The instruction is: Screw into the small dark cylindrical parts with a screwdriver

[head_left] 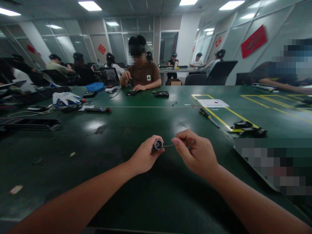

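Near the middle of the view, my left hand (143, 158) is closed around a small round cylindrical part (158, 144), its hollow end with a silvery rim facing me. Dark detail shows inside that end, too small to make out. My right hand (201, 157) grips a screwdriver (190, 142) by its brownish, seemingly translucent handle. Its thin metal shaft points left and meets the side of the round part near my left fingertips. Whether the tip sits in a screw cannot be seen. Both hands are above the green table (136, 198).
A yellow-and-black screwdriver (207, 114) and black parts (248, 129) lie to the right, near a white paper (213, 103). Gloves (65, 99), a pen-like tool (97, 110) and a black tray-like casing (31, 124) are on the left. A co-worker (143, 73) sits opposite.
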{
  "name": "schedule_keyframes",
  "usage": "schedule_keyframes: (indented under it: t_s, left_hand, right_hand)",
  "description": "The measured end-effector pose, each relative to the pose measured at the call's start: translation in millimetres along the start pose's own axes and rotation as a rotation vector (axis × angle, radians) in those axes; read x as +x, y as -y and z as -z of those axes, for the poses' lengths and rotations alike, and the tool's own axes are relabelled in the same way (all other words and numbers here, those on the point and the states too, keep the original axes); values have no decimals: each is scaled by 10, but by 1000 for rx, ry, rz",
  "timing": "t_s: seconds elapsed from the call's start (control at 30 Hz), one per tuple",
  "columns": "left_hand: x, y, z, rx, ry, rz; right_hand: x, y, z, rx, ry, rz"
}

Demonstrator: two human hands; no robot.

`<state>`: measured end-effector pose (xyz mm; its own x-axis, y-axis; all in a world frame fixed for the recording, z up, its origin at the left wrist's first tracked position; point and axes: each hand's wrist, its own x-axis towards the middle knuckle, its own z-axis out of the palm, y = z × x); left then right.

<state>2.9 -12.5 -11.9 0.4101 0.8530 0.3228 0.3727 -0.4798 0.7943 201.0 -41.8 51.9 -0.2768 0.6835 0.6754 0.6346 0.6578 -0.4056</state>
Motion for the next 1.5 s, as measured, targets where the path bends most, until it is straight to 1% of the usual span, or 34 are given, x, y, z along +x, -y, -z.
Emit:
schedule_keyframes:
  t_s: [0.2,0.3,0.53,0.63,0.77,0.9,1.03,1.2,1.37,1.5]
  left_hand:
    - [-9,-5,-3,84,-17,3]
    - [-8,-14,3,111,-14,1]
    - [-7,7,-12,89,10,-1]
    - [1,22,-23,63,7,20]
    - [-1,15,-18,58,4,28]
    - [-13,0,-7,62,6,7]
    - [-4,-3,-5,107,11,14]
    - [21,-11,-4,191,-7,26]
    - [7,-32,6,217,-14,4]
    - [7,-48,19,188,1,9]
  right_hand:
    - [-19,48,21,20,-22,4]
    - [-11,31,2,2,0,11]
    - [-7,-5,-32,-13,45,63]
    - [-21,12,-16,-15,41,80]
    - [-31,46,-11,-42,13,67]
    - [-20,50,-27,-46,34,42]
    - [-21,30,-33,-48,61,66]
    - [-35,32,-20,-42,24,90]
    - [-16,31,-28,-21,116,87]
    - [-8,22,-36,3,135,84]
